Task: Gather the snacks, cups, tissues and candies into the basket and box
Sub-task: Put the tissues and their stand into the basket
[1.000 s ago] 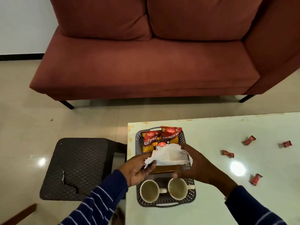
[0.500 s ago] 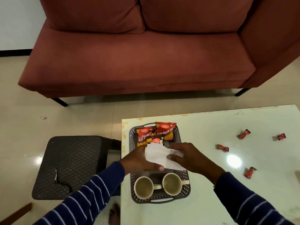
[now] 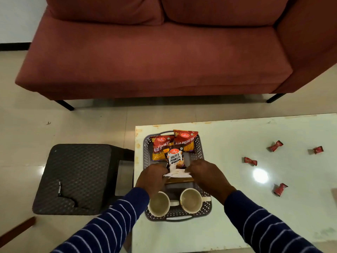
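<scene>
A grey basket [image 3: 205, 209] stands at the table's left edge. Its far end holds two red snack packets [image 3: 184, 141] and a salted peanuts packet [image 3: 175, 158]. Two cream cups [image 3: 191, 201] sit at its near end. In the middle lies a brown box [image 3: 179, 180] with white tissues [image 3: 177, 174] on top. My left hand [image 3: 152, 177] and my right hand [image 3: 206, 175] press down on the tissues from either side, fingers curled over them. Several red candies [image 3: 250, 161] lie scattered on the table to the right.
The pale glossy table [image 3: 255, 207] has a lamp glare spot. A dark woven stool [image 3: 76, 178] with a torn seat stands left of the table. A red sofa [image 3: 155, 57] fills the far side, with tiled floor between.
The tissues were held up in both hands, then lowered onto the box; both hands now press them flat, and the peanuts packet behind them has come into sight.
</scene>
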